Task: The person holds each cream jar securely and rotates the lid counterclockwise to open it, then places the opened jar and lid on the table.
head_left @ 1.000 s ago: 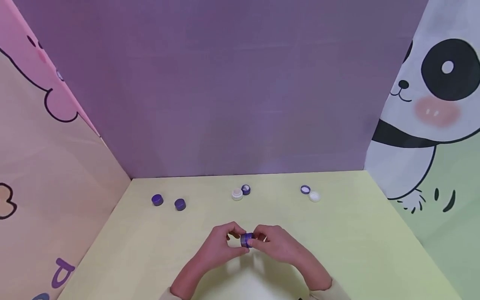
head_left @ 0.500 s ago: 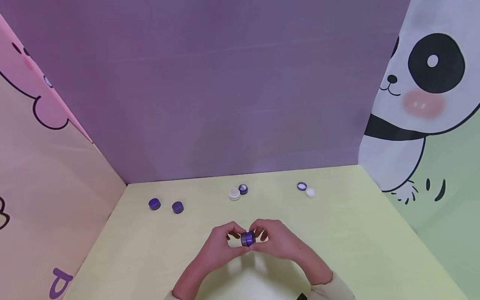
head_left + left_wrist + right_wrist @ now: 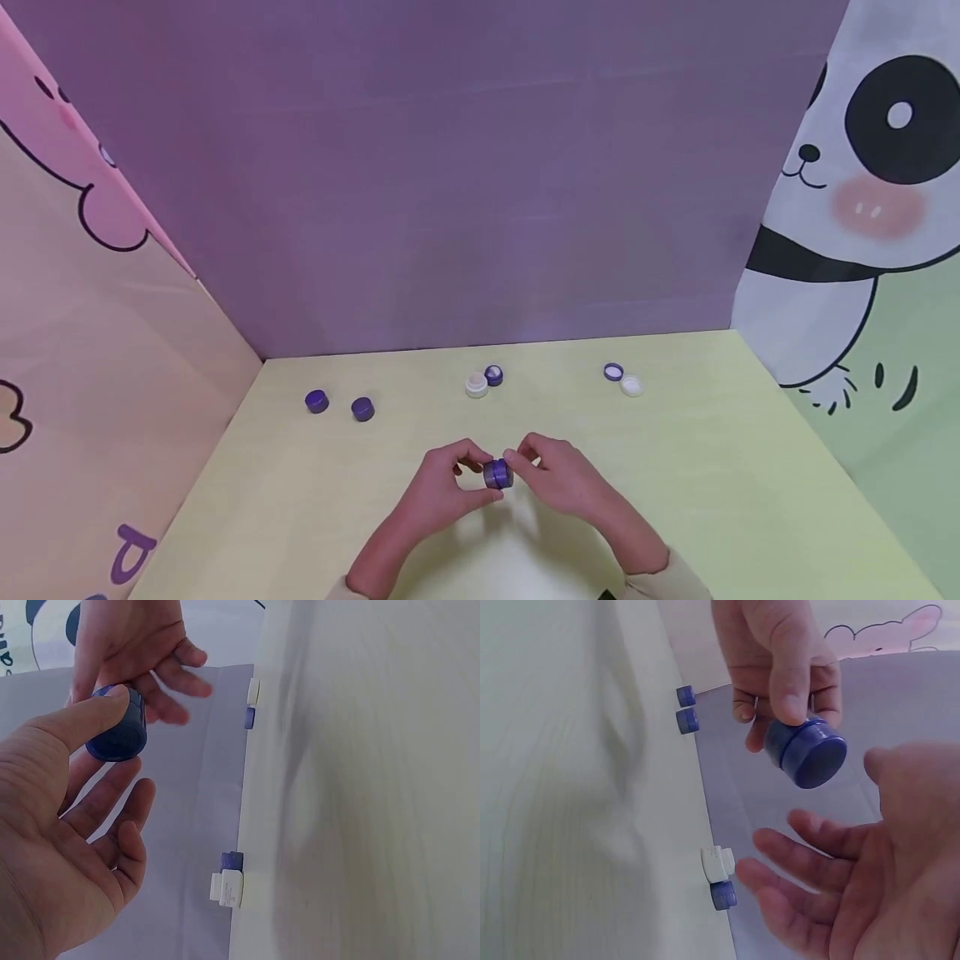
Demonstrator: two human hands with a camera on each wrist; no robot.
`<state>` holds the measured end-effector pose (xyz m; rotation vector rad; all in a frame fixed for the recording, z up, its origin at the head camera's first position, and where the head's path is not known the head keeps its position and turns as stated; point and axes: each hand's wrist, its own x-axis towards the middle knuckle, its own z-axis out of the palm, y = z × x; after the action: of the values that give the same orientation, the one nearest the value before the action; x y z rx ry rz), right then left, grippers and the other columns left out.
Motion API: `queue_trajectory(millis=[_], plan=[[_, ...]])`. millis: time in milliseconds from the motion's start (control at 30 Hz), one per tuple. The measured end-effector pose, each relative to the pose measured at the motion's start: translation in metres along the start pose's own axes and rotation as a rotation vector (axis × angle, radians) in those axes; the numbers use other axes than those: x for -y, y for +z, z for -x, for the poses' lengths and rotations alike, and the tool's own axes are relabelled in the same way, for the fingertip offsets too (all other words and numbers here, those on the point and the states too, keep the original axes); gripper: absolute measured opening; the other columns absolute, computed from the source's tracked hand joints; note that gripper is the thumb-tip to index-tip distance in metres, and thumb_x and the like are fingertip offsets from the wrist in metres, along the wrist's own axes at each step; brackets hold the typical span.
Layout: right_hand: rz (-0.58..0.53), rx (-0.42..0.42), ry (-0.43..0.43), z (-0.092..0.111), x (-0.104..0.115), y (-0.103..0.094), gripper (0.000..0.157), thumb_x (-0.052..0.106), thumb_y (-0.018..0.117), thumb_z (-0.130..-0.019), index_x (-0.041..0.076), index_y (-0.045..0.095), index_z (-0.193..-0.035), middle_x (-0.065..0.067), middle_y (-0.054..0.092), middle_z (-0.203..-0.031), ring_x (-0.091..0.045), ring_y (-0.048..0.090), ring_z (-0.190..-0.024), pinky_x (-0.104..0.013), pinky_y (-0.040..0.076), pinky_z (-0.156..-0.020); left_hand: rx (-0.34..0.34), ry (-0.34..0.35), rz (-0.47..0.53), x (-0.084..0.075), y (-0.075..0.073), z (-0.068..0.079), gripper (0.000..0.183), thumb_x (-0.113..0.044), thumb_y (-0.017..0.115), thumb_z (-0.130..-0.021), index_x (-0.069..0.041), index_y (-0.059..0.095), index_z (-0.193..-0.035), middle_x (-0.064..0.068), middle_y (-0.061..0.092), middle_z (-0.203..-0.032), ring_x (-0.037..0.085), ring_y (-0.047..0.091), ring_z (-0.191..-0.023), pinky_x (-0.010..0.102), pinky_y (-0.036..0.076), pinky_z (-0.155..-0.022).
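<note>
A small round purple-blue jar [image 3: 498, 474] with its lid on is held above the table, tilted on its side. My left hand [image 3: 448, 492] pinches it between thumb and fingers; in the left wrist view the thumb presses on the jar [image 3: 120, 739]. At the jar's lid end is my right hand [image 3: 561, 477], its fingertips close by in the head view. From the right wrist, the fingers of this right hand [image 3: 840, 877] are spread and apart from the jar [image 3: 810, 754], a gap between them.
Two purple round containers [image 3: 363, 409] sit at the table's left. At the back centre stand a white open jar [image 3: 476, 385] and a purple jar [image 3: 493, 375]. Farther right lie a purple-rimmed lid [image 3: 613, 372] and a white lid [image 3: 632, 385]. A purple wall [image 3: 480, 208] rises behind.
My right hand held the jar's lid end with thumb and fingers; it has now let go and drawn slightly up and right. My left hand keeps its hold.
</note>
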<state>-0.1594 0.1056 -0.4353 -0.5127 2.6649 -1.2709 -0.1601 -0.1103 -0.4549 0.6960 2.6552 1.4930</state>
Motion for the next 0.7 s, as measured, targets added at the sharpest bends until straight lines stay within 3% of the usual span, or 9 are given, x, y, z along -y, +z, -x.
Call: queue_trajectory(millis=[133,333,500,700], plan=[[0.083,0.014,-0.016,0.001,-0.001,-0.002,0.047,0.054,0.045,-0.099,0.014,0.062,-0.08,0.006,0.043,-0.06,-0.009,0.04,-0.054,-0.026,0.032,-0.049,-0.006,0.014,-0.002,-0.002,0.0,-0.003,0.031,-0.024,0.086,-0.074,-0.025,0.066,-0.097,-0.018,0.066,-0.093,0.018,0.061,-0.093,0.041,0.044,-0.08],[0.024,0.1,-0.105,0.001,-0.005,-0.003,0.035,0.048,0.054,-0.097,0.016,0.065,-0.086,0.01,0.056,-0.072,-0.008,0.046,-0.061,-0.025,0.039,-0.054,0.01,0.02,-0.001,-0.001,-0.001,-0.005,0.031,-0.021,0.086,-0.074,-0.025,0.066,-0.097,-0.018,0.066,-0.094,0.02,0.061,-0.093,0.041,0.044,-0.079],[-0.047,0.107,-0.146,-0.002,-0.006,-0.003,0.017,0.035,0.068,-0.091,0.018,0.064,-0.094,0.008,0.062,-0.084,-0.013,0.056,-0.067,-0.028,0.047,-0.058,0.005,0.026,0.014,0.002,-0.001,-0.006,0.031,-0.021,0.086,-0.074,-0.025,0.065,-0.097,-0.017,0.066,-0.093,0.02,0.061,-0.092,0.038,0.043,-0.078],[-0.079,0.094,-0.233,-0.005,-0.008,0.001,0.026,0.023,0.081,-0.081,0.016,0.063,-0.098,0.007,0.063,-0.085,-0.011,0.061,-0.07,-0.026,0.052,-0.067,0.003,0.015,0.012,0.01,0.002,-0.001,0.031,-0.029,0.087,-0.073,-0.026,0.064,-0.094,-0.016,0.066,-0.093,0.013,0.061,-0.09,0.038,0.043,-0.077]])
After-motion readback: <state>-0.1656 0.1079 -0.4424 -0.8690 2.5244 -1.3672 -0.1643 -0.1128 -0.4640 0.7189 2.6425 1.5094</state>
